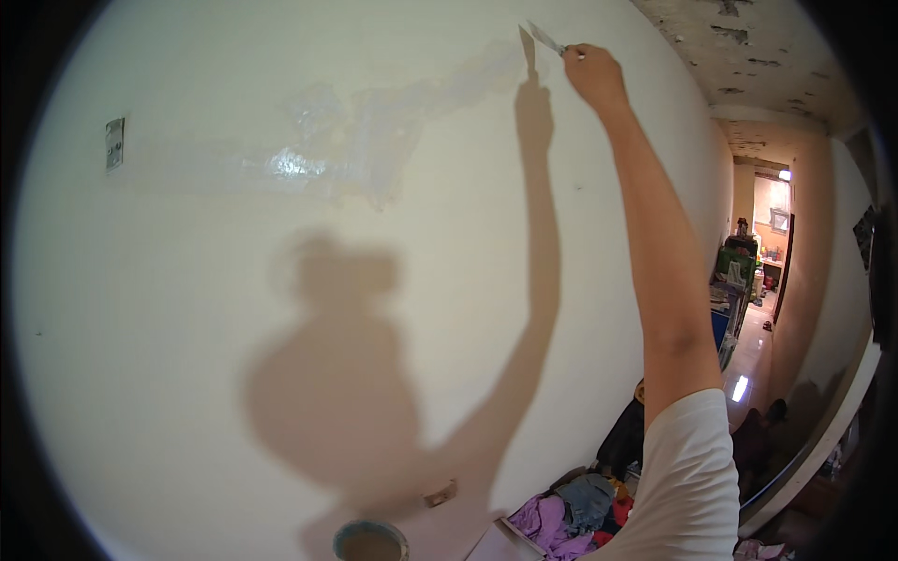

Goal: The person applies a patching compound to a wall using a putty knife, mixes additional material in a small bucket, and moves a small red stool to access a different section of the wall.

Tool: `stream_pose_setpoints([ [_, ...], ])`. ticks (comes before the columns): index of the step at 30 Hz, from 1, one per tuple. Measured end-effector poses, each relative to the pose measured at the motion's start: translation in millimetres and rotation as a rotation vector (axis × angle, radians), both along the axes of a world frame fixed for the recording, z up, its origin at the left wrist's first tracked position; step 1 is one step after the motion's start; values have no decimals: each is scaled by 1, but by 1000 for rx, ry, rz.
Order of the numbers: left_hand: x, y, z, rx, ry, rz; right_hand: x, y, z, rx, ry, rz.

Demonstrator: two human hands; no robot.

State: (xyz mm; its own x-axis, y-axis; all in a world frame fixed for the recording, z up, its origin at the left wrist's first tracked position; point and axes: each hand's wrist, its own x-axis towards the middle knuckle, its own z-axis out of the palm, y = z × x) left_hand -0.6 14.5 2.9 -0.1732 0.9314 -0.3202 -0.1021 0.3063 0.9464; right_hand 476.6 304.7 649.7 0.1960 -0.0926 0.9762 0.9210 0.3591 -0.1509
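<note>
My right hand (593,75) is raised high on the cream wall (187,280), closed around the handle of a metal putty knife (544,37). The blade points up and left, and its shadow falls apart from it on the wall, beside my hand's shadow. A smeared grayish patch (393,122), glossy at its left part, runs leftward from below the blade. My left hand is out of view. At the bottom edge is a round container (371,529) with brownish contents, partly cut off.
A wall plate (115,144) is at upper left, another fitting (440,494) low down. Piled clothes (547,524) lie at lower right. A corridor with stacked goods (734,271) leads to a lit doorway (773,224) on the right, under a flaking ceiling (739,47).
</note>
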Motion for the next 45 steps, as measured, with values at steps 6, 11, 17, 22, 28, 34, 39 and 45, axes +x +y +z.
stream_pose_setpoints([
  [6,6,2,0,4,-7,-6,-49,51,-65,-57,4,-46],
  [11,9,-3,0,-8,-42,26,-61,37,-95,51,31,83],
  [17,3,-1,-4,-4,-32,-18,-35,36,-43,-15,78,-69],
  [22,5,-9,-6,0,-19,19,-60,20,-64,-114,-12,-65],
  [28,3,-9,-7,-11,20,20,-25,-29,-28,-132,7,-29],
  [34,6,-7,1,14,8,-1,-18,-3,-6,-115,-76,-91],
  [39,10,-12,3,7,-20,22,-52,-1,-62,-91,-95,-35],
  [45,4,-8,-4,-8,22,1,-41,29,-49,-33,48,38],
])
